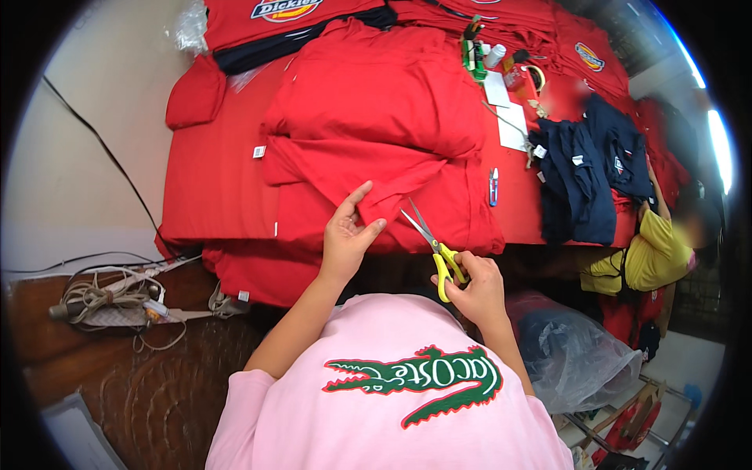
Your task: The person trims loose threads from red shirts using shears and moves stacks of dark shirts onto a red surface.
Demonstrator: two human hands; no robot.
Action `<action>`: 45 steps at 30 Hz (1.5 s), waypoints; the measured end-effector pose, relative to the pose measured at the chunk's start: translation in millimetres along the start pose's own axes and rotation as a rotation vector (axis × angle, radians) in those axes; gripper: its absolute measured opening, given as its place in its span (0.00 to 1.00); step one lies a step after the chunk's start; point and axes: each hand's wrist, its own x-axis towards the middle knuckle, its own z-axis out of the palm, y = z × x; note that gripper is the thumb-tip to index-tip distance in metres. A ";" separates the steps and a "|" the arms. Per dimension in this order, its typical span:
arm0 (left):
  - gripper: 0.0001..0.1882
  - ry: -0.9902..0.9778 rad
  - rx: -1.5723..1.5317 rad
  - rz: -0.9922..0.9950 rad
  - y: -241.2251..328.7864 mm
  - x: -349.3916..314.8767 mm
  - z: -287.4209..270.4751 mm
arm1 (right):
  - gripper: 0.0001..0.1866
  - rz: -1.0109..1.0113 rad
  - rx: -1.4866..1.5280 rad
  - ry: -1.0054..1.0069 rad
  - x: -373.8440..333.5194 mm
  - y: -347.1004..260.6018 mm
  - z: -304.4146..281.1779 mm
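Observation:
Several red shirts (368,102) lie stacked and partly folded on the table before me, the near one with a loose flap hanging towards me. My left hand (346,239) is at the tip of this flap, palm turned up, thumb and index finger apart; whether it touches the cloth I cannot tell. To its right, my right hand (479,283) grips a pair of scissors (441,270) by the yellow-green handles. The scissors' blades are spread and point up and left, close to the flap's edge.
Blue thread snips (493,188), white papers (513,125) and a tape roll (536,77) lie right of the stack. Beyond them are navy garments (576,168) and a person in yellow (662,247). Coiled cords (113,290) lie left, a clear plastic bag (583,360) right.

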 end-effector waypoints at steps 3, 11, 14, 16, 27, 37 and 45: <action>0.31 0.007 0.013 -0.020 -3.8 -1.3 0.6 | 0.20 -0.058 0.012 -0.023 3.6 -5.3 3.4; 0.32 0.035 0.012 -0.054 -12.6 -8.9 -1.3 | 0.19 -0.119 -0.037 -0.028 7.4 -7.5 8.2; 0.36 -0.023 0.008 -0.056 -7.4 -11.9 8.9 | 0.20 -0.083 -0.063 -0.078 2.2 -1.7 9.6; 0.35 -0.027 0.062 -0.033 -10.3 -9.8 11.2 | 0.20 -0.086 -0.067 -0.080 -0.7 0.1 7.2; 0.31 -0.015 0.106 -0.020 -13.8 -10.5 3.1 | 0.16 -0.093 -0.066 -0.017 -5.0 0.4 0.7; 0.34 0.001 0.047 -0.058 -6.1 -16.1 6.2 | 0.19 -0.131 -0.034 -0.005 -2.5 -1.6 9.2; 0.40 -0.027 -0.009 -0.004 -13.1 -15.3 2.8 | 0.19 -0.149 -0.052 -0.030 2.7 -3.8 16.2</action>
